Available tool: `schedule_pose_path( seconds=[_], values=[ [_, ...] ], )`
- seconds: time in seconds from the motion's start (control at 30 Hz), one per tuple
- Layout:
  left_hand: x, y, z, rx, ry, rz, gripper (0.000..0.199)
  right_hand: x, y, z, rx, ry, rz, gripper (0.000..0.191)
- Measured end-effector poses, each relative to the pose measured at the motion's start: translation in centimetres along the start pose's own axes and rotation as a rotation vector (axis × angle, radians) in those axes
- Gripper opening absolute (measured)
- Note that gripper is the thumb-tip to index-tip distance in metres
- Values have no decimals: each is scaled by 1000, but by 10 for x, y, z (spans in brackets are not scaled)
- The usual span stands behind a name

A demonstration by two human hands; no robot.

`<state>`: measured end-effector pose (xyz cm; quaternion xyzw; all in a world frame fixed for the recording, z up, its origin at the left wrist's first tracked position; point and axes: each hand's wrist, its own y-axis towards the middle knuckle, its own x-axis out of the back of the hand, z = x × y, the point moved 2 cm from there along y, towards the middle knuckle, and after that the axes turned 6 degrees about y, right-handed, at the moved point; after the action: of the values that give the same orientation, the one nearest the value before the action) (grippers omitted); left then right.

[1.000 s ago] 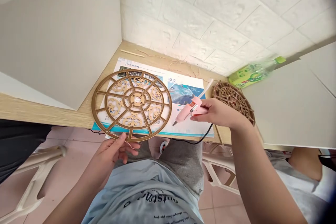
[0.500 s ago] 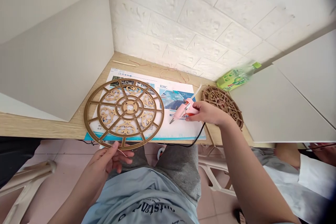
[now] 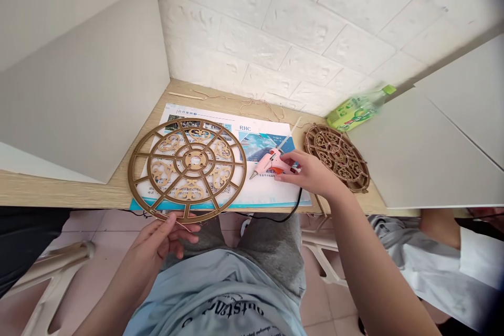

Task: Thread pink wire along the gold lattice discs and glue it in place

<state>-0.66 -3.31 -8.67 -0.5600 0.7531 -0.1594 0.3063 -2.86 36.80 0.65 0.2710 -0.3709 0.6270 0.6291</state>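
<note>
A round bronze-coloured openwork disc (image 3: 196,159) with scrollwork between its spokes lies over a printed sheet (image 3: 271,197), its near rim past the table edge. My left hand (image 3: 167,236) grips that rim, thumb on top and other fingers partly below; a thin pinkish wire shows by the fingers. A pink hot glue gun (image 3: 266,163) rests over the sheet, nozzle pointing towards the disc and a glue stick sticking out of its back. My right hand (image 3: 309,170) has its fingers and thumb loosely around the handle.
Right of the sheet lies a smaller brown openwork disc (image 3: 336,157) with wire across it. A green-labelled bottle (image 3: 356,111) lies behind it. Loose wire (image 3: 262,102) runs along the wall. White panels (image 3: 98,89) stand at both sides. A black cord (image 3: 293,210) hangs at the front edge.
The glue gun has shifted slightly left, and my right hand's grip on its handle looks looser. My left hand stays at the disc's rim. The view has tilted slightly.
</note>
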Motion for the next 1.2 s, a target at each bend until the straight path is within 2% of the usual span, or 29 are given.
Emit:
schedule_pose_path(
  seconds=[0.1, 0.2, 0.23, 0.3, 0.33, 0.4, 0.5, 0.53, 0.6, 0.67, 0.7, 0.8, 0.97, 1.03, 1.2],
  values=[
    [-1, -1, -1, 5, -22, -41, 59, 12, -29, -13, -45, 53, -181, 49],
    [-3, 0, -3, 4, 1, -51, 63, 18, -77, -24, -160, 115, -400, 46],
    [-4, 0, -4, 2, 11, -54, 65, 14, -94, -26, -238, 178, -484, 45],
    [-6, 1, -7, 0, 31, -41, 67, -9, -123, -22, -324, 334, -509, 43],
    [-7, 1, -9, -4, 36, -27, 68, -28, -132, -16, -329, 432, -429, 41],
    [-8, 0, -12, -30, 40, 18, 67, -75, -141, 8, -272, 612, -185, 37],
    [-7, -1, -14, -57, 89, 22, 66, -147, -129, 60, -33, 630, 208, 32],
    [-7, -1, -14, -61, 106, 19, 65, -167, -119, 76, 27, 599, 260, 32],
    [-7, -3, -13, -65, 132, 24, 62, -194, -96, 96, 82, 586, 175, 42],
    [-7, -4, -13, -69, 146, 37, 60, -212, -77, 105, 70, 607, 164, 53],
    [-7, -4, -13, -71, 150, 41, 60, -218, -70, 106, 59, 619, 178, 53],
    [-5, -2, -11, -81, 144, 36, 60, -227, -61, 98, -24, 659, 244, 43],
    [-2, 2, -8, -87, 108, 36, 59, -224, -64, 79, -183, 754, 346, 51],
    [-1, 2, -6, -84, 83, 32, 57, -218, -66, 77, -235, 766, 351, 47],
    [1, 3, -4, -95, 49, 25, 55, -191, -74, 83, -271, 780, 317, 59]
  ],
)
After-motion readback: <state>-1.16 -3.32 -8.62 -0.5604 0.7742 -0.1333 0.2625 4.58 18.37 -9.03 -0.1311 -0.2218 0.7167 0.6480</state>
